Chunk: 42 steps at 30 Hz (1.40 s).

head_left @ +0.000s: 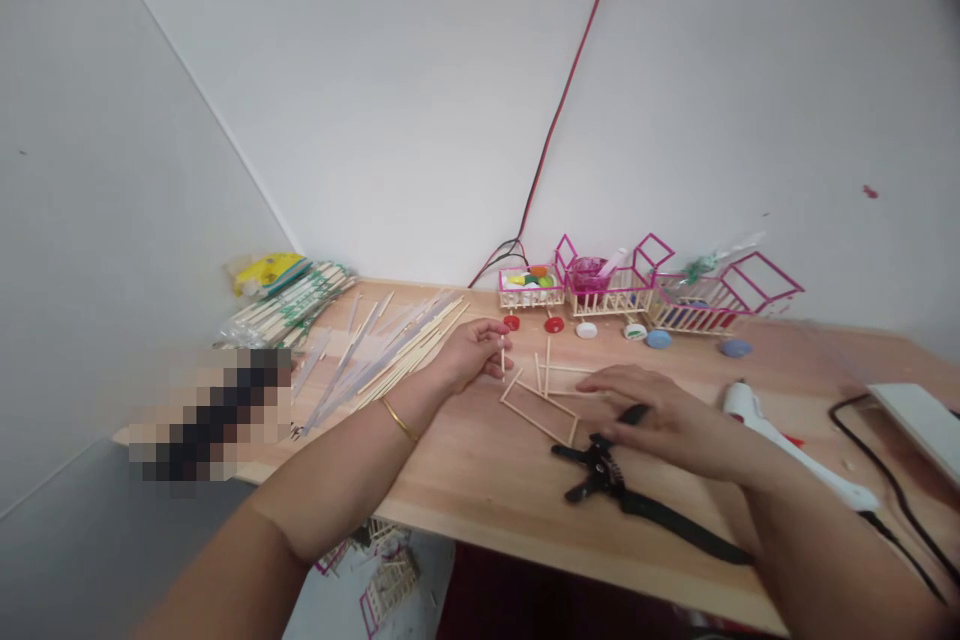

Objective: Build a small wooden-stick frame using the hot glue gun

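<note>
My left hand (pixel 474 357) pinches a short thin wooden stick (pixel 503 360), held upright above the table. Just right of it lies a small rectangular stick frame (pixel 548 399), with a few loose short sticks beside and behind it. My right hand (pixel 656 412) is over the table with fingers stretched forward and thumb apart. Its fingertips are close to the ends of those sticks; whether they touch is unclear. Under that hand lies a pair of black wire cutters (pixel 602 468), jaws to the left, part of the handles covered by the hand.
Several small stick carts (pixel 611 300) with bottle-cap wheels line the wall. Long loose sticks (pixel 416 350) and a packaged stick bundle (pixel 300 305) lie left. A white glue gun (pixel 806 460), black cord and white box (pixel 915 430) are right. Stick pieces (pixel 390 585) sit below the table edge.
</note>
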### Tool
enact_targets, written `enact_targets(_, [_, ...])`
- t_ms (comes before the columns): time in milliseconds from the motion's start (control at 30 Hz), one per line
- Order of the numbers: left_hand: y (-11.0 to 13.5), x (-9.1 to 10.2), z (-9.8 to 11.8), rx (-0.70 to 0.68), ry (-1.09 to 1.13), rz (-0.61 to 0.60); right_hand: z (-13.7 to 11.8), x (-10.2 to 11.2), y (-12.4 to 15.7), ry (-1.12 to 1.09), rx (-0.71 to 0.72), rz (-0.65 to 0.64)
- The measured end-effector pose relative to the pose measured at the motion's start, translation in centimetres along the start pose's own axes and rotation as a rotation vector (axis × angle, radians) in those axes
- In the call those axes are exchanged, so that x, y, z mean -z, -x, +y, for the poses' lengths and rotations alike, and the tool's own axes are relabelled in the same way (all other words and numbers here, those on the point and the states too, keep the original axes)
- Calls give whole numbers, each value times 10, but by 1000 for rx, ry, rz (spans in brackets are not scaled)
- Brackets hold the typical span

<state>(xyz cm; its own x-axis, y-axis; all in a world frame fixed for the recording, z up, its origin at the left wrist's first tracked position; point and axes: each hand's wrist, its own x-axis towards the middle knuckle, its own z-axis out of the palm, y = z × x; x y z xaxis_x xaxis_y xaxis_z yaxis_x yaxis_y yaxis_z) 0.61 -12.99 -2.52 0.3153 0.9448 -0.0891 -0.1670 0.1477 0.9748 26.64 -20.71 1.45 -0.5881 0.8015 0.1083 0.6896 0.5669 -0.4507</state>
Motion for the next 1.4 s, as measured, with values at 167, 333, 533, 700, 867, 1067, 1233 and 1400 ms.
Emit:
enact_targets(167, [3,-2,1,24,93,-25,-3,-25,-26,20,-52,157])
enact_targets(333, [3,-1,0,35,119,-56,-20,-31,-34,138,-54,22])
enact_targets(533, [1,2,-4,64,96,-84,-29,-30,-50,129,-82,20])
enact_targets(700, [7,-1,-2,86,126,-135,-29,-31,-59,-100,-221,332])
enact_targets(867, [13,-11,0,77,172,-209,-30,-37,-54,-336,-123,355])
enact_targets(1067, [17,-22,-2,90,146,-170,-33,-45,-51,-551,-102,281])
enact_targets(1233, [20,-26,0,83,143,-166,-38,-43,-51,-555,-90,292])
enact_targets(1400, [20,-25,1,84,254,-177,-40,-40,-50,-666,1,247])
